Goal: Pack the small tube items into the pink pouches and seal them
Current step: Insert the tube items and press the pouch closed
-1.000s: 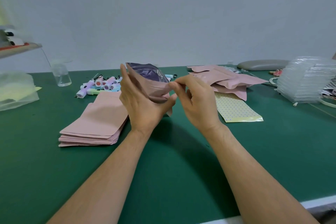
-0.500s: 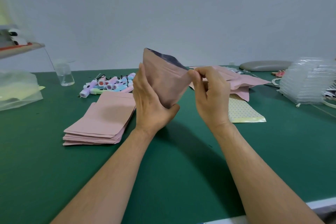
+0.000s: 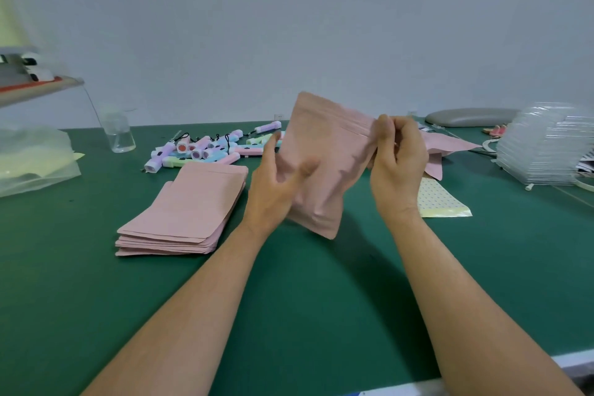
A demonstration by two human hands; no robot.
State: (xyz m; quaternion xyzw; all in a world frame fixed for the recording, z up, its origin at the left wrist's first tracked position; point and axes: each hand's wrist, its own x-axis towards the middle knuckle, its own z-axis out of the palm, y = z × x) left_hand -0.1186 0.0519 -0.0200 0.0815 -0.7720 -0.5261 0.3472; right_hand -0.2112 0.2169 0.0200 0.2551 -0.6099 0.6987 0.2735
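A pink pouch (image 3: 324, 164) is held upright above the desk (image 3: 321, 299); its zip-strip corner is pinched by the right hand (image 3: 398, 164), probably so the seal can be pressed along; its lower side is gripped by the left hand (image 3: 273, 190), as a brace.

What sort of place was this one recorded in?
Likely a small hand-packing workstation: a stack of flat pink pouches, a pile of pastel tube items and stacked clear plastic trays on a green table.
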